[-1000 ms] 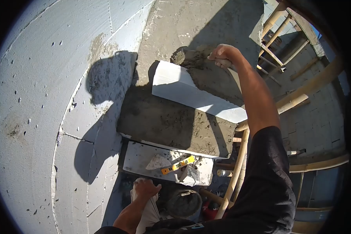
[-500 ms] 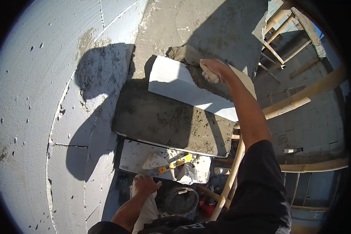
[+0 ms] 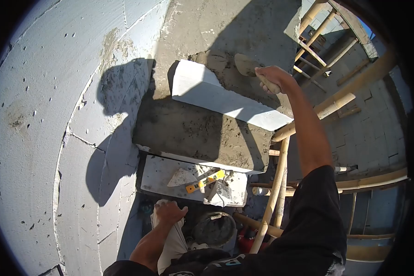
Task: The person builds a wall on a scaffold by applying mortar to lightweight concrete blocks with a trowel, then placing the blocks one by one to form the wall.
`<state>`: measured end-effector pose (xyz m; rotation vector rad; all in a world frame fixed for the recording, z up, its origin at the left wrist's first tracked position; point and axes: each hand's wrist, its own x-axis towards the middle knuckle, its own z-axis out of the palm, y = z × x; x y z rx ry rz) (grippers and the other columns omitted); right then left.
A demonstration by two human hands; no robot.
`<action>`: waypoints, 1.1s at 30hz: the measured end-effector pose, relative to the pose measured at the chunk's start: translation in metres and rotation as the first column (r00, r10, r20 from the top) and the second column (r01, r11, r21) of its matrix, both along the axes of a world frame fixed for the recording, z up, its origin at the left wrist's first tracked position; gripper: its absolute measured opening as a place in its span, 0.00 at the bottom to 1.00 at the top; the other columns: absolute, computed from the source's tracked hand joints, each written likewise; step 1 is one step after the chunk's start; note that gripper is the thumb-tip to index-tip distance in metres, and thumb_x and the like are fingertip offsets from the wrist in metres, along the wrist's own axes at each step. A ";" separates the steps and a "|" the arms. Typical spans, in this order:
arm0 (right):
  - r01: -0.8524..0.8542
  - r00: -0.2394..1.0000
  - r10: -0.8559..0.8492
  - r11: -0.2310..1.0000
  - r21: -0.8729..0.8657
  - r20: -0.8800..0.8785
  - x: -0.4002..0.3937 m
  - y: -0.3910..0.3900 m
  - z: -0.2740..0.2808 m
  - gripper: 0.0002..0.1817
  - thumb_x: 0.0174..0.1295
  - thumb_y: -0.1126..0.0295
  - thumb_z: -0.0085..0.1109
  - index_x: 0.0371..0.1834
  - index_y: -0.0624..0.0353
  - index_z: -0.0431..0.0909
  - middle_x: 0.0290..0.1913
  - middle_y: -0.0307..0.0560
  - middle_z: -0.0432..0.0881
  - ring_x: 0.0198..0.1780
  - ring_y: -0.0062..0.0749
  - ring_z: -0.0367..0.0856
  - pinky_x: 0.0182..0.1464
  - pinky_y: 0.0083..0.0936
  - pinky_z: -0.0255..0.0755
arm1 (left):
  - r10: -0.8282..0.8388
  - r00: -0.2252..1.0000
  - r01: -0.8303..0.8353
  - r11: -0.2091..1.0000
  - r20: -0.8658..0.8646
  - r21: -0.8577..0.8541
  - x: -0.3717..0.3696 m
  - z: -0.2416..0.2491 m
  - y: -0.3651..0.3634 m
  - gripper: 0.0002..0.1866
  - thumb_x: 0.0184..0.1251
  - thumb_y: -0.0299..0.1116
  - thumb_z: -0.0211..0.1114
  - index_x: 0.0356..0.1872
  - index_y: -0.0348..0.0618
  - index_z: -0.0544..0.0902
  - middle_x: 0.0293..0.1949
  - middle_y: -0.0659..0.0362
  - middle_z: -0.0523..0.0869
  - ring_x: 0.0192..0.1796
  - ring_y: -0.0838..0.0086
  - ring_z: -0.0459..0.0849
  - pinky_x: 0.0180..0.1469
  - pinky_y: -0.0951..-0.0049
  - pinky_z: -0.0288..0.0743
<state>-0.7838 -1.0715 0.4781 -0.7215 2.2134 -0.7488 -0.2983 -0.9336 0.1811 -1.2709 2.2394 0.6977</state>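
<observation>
My right hand is wrapped round the handle of a trowel, whose blade lies against the wet mortar behind a white block. The block rests on a mortar-coated step. My left hand rests on my knee with its thumb spread away from the fingers; nothing shows in it. Just beyond that hand is a lower white step, with a yellow spirit level and pale block pieces on it.
A pale block wall rises at the left, bearing my shadow. A dark bucket stands below the lower step. Bamboo poles cross the right side, with a grey block wall behind them.
My right hand and the trowel have moved right, and the blade has slid away from the block's left end along the mortar. My left hand stays on the knee. The view has shifted slightly.
</observation>
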 end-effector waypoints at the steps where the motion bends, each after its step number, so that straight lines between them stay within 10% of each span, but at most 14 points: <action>1: 0.002 1.000 -0.003 0.999 -0.054 -0.003 0.006 0.014 -0.006 0.21 0.70 0.48 0.58 0.46 0.57 0.75 0.27 0.44 0.78 0.21 0.24 0.77 0.21 0.24 0.74 | 0.003 1.000 -0.003 1.000 -0.001 -0.003 0.002 0.003 0.003 0.37 0.59 0.68 0.57 0.48 0.41 0.88 0.51 0.46 0.87 0.62 0.50 0.81 0.63 0.43 0.66; 8: -0.385 0.822 0.356 0.923 0.027 -0.444 0.034 0.085 -0.042 0.28 0.71 0.51 0.56 0.62 0.62 0.73 0.31 0.45 0.79 0.23 0.26 0.77 0.27 0.26 0.75 | 0.022 0.999 -0.024 0.998 -0.032 -0.063 0.022 -0.002 0.019 0.36 0.58 0.66 0.57 0.47 0.41 0.89 0.50 0.46 0.88 0.57 0.52 0.84 0.63 0.44 0.66; 21: 0.269 0.949 -0.152 0.848 -0.456 0.276 0.110 0.177 -0.130 0.16 0.68 0.60 0.60 0.51 0.59 0.71 0.29 0.42 0.78 0.21 0.23 0.76 0.24 0.23 0.74 | -0.004 1.000 0.004 1.000 -0.007 -0.007 0.015 0.002 0.023 0.36 0.60 0.66 0.57 0.50 0.42 0.87 0.52 0.46 0.87 0.61 0.52 0.80 0.67 0.41 0.61; 32: 0.104 0.827 -0.256 0.945 0.311 0.501 0.316 0.523 -0.288 0.11 0.64 0.65 0.59 0.39 0.62 0.74 0.28 0.43 0.77 0.27 0.27 0.79 0.28 0.30 0.76 | -0.055 0.998 0.054 0.993 -0.009 -0.105 0.021 0.002 0.049 0.36 0.59 0.68 0.59 0.47 0.42 0.88 0.50 0.45 0.88 0.58 0.50 0.83 0.64 0.41 0.65; 33: -0.108 0.907 -0.027 0.949 0.295 0.421 0.326 0.553 -0.317 0.13 0.63 0.63 0.61 0.40 0.63 0.75 0.30 0.49 0.79 0.31 0.37 0.83 0.36 0.36 0.78 | -0.057 0.998 0.056 0.994 -0.002 -0.089 0.020 0.003 0.052 0.36 0.59 0.67 0.60 0.47 0.42 0.88 0.50 0.45 0.88 0.59 0.50 0.83 0.64 0.42 0.65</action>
